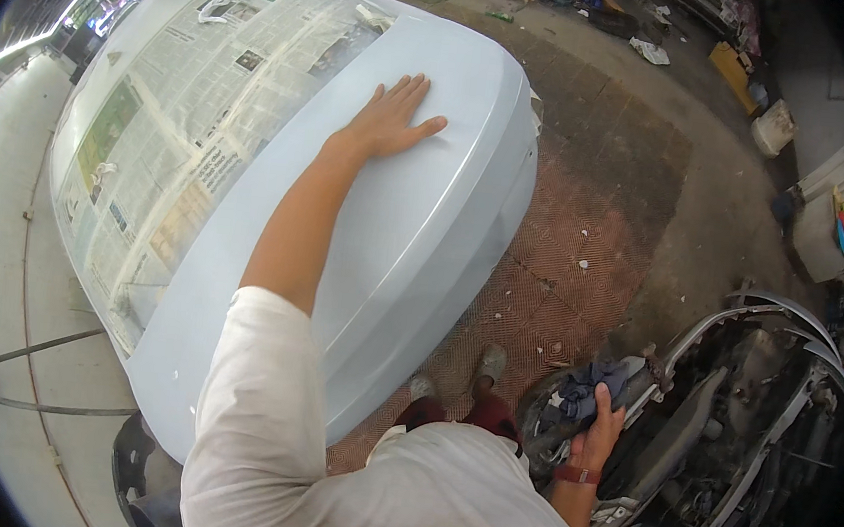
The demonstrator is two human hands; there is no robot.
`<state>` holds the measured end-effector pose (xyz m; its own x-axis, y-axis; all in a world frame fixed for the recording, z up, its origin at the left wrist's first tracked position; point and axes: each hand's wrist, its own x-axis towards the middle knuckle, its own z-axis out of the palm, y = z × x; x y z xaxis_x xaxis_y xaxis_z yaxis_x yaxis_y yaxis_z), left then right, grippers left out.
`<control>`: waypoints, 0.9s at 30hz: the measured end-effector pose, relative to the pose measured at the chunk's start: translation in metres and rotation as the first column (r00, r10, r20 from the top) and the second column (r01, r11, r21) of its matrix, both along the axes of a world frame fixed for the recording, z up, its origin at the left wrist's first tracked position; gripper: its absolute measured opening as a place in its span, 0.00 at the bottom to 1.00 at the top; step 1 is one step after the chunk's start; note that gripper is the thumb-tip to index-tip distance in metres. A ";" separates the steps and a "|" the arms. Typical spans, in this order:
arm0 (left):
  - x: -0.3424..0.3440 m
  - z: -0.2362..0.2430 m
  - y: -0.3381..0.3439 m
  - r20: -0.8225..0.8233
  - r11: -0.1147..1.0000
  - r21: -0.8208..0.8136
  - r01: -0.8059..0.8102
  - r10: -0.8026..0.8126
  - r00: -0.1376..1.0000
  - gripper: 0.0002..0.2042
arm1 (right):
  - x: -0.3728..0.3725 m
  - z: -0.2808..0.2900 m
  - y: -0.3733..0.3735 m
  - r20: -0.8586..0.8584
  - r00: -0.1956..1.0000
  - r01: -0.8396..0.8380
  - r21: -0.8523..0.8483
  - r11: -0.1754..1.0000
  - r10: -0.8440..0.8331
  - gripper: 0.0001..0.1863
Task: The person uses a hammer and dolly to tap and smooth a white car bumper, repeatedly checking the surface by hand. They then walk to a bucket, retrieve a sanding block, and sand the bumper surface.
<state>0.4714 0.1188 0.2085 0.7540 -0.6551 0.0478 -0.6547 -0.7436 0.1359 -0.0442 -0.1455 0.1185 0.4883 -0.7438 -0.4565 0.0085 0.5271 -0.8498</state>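
Observation:
My left hand (389,120) lies flat with fingers spread on the smooth pale blue-grey end panel (406,222) of a car, its arm stretched forward over that panel. The window (210,104) just beyond is covered with newspaper, tape and translucent sheeting. At the lower right, my right hand (596,429) grips a crumpled dark blue-grey rag (592,389), held beside my body near the exposed metal parts of another vehicle.
A stripped vehicle (768,444) fills the lower right. My feet stand on red patterned flooring (584,248) beside the painted car. Scattered items (649,51) and a yellow panel (733,75) lie at the upper right. A pale wall (17,188) with rods runs along the left.

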 end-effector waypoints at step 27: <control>-0.358 0.026 0.444 -0.151 0.957 -0.002 -0.289 0.285 0.947 0.60 | 0.051 0.000 0.159 0.071 0.925 -0.371 -0.050 0.927 0.374 0.25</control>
<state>0.1130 0.5631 0.2344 0.9096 -0.4102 -0.0658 -0.3855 -0.8924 0.2345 0.0065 0.0138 0.1183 0.7660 -0.5160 -0.3834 -0.1164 0.4753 -0.8721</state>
